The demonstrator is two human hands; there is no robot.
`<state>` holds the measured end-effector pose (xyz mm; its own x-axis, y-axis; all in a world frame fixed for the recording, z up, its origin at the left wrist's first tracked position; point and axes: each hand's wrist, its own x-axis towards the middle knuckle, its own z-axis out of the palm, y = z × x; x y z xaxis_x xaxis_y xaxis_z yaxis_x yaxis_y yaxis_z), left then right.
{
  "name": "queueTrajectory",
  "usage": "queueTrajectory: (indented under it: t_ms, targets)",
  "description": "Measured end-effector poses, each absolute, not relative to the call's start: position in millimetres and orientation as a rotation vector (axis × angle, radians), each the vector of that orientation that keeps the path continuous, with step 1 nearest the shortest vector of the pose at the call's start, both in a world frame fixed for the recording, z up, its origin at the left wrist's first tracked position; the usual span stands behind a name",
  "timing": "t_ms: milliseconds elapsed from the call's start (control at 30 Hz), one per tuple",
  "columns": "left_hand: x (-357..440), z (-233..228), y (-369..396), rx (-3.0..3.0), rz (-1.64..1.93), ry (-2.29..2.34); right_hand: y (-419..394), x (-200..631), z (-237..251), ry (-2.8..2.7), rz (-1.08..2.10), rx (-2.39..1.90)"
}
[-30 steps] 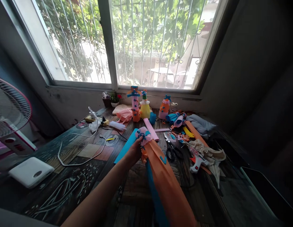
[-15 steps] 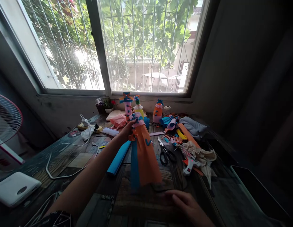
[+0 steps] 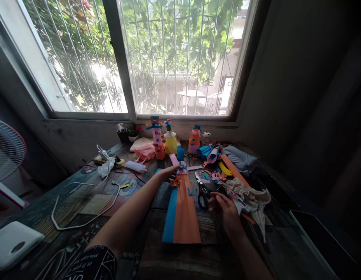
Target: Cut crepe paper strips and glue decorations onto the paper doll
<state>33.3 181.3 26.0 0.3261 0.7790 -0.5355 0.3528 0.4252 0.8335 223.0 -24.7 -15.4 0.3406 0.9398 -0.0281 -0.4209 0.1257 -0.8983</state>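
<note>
Head view: left hand [image 3: 170,173], fingers pinched at ruffled top of paper dress [image 3: 186,217], skirt spread on counter [image 3: 168,264]. Right hand [image 3: 227,210] half-curled beside scissors [image 3: 203,196], contents unclear. Light pinch should spare ruffle.

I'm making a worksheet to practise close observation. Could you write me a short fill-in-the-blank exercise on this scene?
1. The left hand is at the ruffled end of a long paper craft whose skirt is orange and ____.
2. The right hand is beside the black-handled ____.
3. Of three upright figures at the back, the middle figure has a ____ body.

Missing words: blue; scissors; yellow.
</note>
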Motion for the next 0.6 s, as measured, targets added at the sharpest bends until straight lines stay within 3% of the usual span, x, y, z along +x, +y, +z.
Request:
queueTrajectory:
  t_ms: [300, 467, 600]
  targets:
    - [12, 46, 172, 1.387, 0.376, 1.508, -35, 233, -28, -0.544, 0.976, -0.952]
    - [-3, 112, 127, 1.612, 0.742, 1.405, -34, 237, -35, -0.510, 0.927, -0.972]
    - [-25, 176, 37, 1.813, 1.107, 0.986, -32, 237, -42, -0.507, 0.906, -0.999]
